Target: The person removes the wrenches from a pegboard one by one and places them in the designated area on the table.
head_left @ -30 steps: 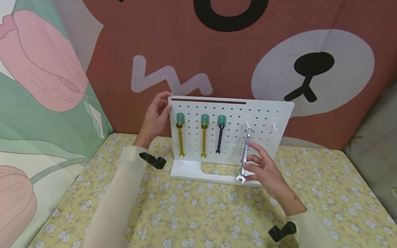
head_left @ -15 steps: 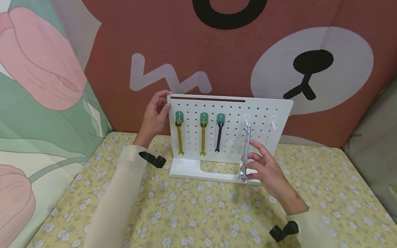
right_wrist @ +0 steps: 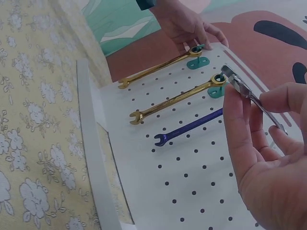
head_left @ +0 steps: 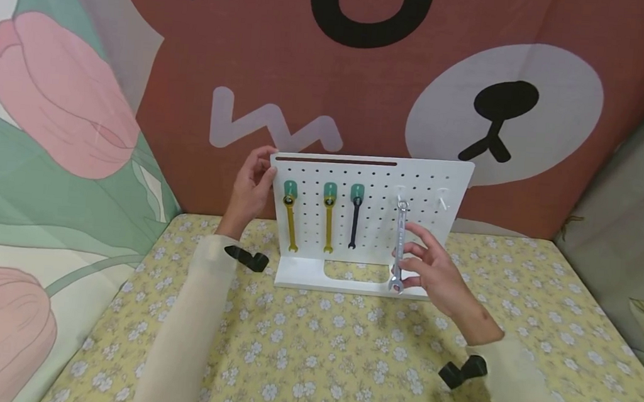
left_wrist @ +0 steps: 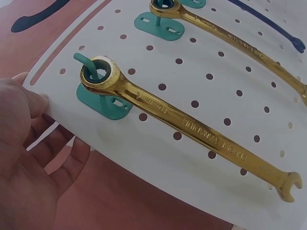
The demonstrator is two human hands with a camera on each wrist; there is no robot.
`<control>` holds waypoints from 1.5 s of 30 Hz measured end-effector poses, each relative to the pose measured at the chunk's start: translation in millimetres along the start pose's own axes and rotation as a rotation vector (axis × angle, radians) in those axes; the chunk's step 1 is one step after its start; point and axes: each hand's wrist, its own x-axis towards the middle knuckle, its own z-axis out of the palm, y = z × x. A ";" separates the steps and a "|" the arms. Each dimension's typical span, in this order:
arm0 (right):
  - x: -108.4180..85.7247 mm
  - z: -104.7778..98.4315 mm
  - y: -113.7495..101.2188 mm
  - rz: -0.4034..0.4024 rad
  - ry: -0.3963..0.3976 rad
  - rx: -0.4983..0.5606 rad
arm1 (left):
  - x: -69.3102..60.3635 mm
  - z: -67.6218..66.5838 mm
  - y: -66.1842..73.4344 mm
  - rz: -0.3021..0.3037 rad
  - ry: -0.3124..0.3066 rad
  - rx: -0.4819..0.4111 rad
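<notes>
My right hand [head_left: 442, 278] pinches a silver wrench [head_left: 399, 248] between thumb and fingers, upright before the right part of a white pegboard [head_left: 376, 237]. The wrench's upper ring overlaps a white hook; whether it hangs on it I cannot tell. In the right wrist view the silver wrench [right_wrist: 247, 92] slants across the fingertips. My left hand [head_left: 250, 186] grips the board's upper left edge, thumb in front and fingers behind, as the left wrist view shows. Two gold wrenches [head_left: 291, 227] [head_left: 328, 228] and a dark blue one [head_left: 355, 224] hang from green hooks.
Another white hook [head_left: 442, 201] at the board's right holds nothing. The board's white base [head_left: 299, 275] rests on a table with a yellow floral cloth [head_left: 299, 350]. A printed cloth backdrop [head_left: 187, 178] stands close behind the board.
The silver wrench's upper ring has risen slightly toward the white hook, and its lower end has turned. My left hand keeps its grip on the board.
</notes>
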 end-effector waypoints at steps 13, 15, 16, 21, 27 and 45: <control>-4.7 -9.6 -17.9 -0.013 0.015 -0.051 | -5.6 2.3 26.4 -0.009 -0.004 -0.003; -6.7 -13.1 -20.5 -0.011 0.019 -0.050 | -7.2 1.7 31.7 -0.013 -0.007 0.003; -8.0 -15.2 -21.9 -0.012 0.022 -0.056 | -7.4 1.6 32.3 -0.014 -0.008 0.006; -18.1 -29.5 -26.9 -0.026 0.045 -0.091 | -7.2 0.6 31.5 -0.012 -0.021 0.008; -32.9 -50.7 -24.7 -0.052 0.054 -0.084 | -6.1 0.1 30.4 0.000 -0.027 0.012; -46.6 -126.6 5.7 0.081 0.155 -0.246 | -6.6 0.2 32.3 0.007 -0.013 0.029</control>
